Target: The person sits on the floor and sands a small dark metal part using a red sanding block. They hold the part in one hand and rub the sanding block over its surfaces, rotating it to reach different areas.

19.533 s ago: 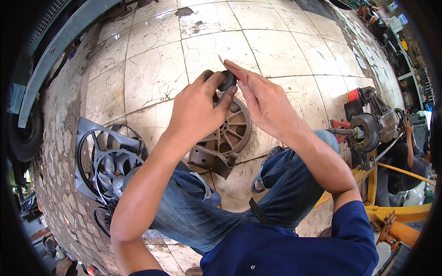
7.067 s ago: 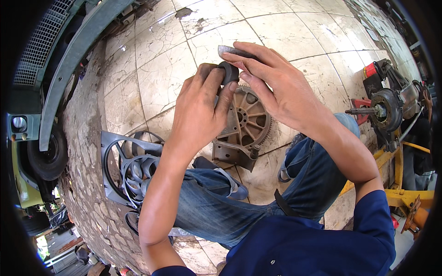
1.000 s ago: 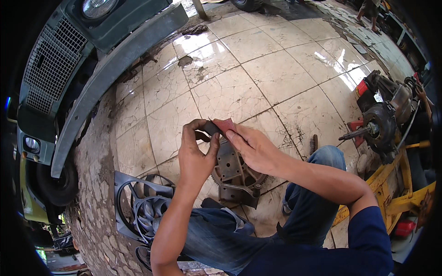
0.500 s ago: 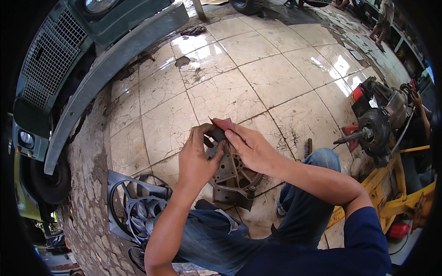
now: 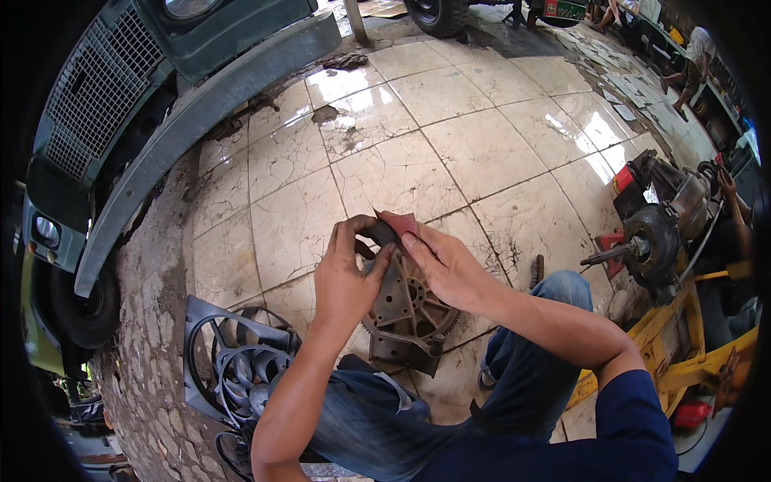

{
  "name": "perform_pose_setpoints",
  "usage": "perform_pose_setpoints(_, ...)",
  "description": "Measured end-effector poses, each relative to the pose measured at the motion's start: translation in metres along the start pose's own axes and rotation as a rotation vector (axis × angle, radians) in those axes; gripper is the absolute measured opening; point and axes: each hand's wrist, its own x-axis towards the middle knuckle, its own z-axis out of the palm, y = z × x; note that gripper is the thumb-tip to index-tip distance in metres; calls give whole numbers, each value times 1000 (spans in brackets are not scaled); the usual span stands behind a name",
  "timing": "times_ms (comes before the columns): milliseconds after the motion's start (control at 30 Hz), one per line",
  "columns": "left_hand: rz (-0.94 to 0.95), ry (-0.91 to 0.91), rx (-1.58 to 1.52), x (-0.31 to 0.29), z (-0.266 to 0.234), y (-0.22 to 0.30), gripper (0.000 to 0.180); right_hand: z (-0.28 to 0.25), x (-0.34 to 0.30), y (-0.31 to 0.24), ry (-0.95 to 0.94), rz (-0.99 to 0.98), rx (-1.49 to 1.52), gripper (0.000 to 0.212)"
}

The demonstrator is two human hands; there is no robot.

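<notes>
Sheet (image 5: 404, 225) (red) in R fingers (image 5: 432, 238), against blk pc (image 5: 381, 234) in L fingers (image 5: 377, 267).

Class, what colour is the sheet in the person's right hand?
The sheet in the right hand looks dull red, clearest in the head view.

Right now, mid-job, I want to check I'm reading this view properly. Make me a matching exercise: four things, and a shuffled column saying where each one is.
Things:
1. Dark rounded part
2. Reddish sheet
3. Toothed wheel
4. Fan

Places:
A. Held in the right hand
B. To the left of the person's left leg
C. Held in the left hand
D. On the tiled floor, in front of the person

Right pairs: 1-C, 2-A, 3-D, 4-B.
</notes>
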Motion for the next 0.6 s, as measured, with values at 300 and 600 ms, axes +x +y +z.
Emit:
perform_pose_setpoints(300,-5,1,-65,-8,7,3,41,-1,-1,-4,1,-2,-69,41)
perform_pose_setpoints(600,-3,44,-218,-7,12,-6,39,3,-2,3,42,-162,-138,41)
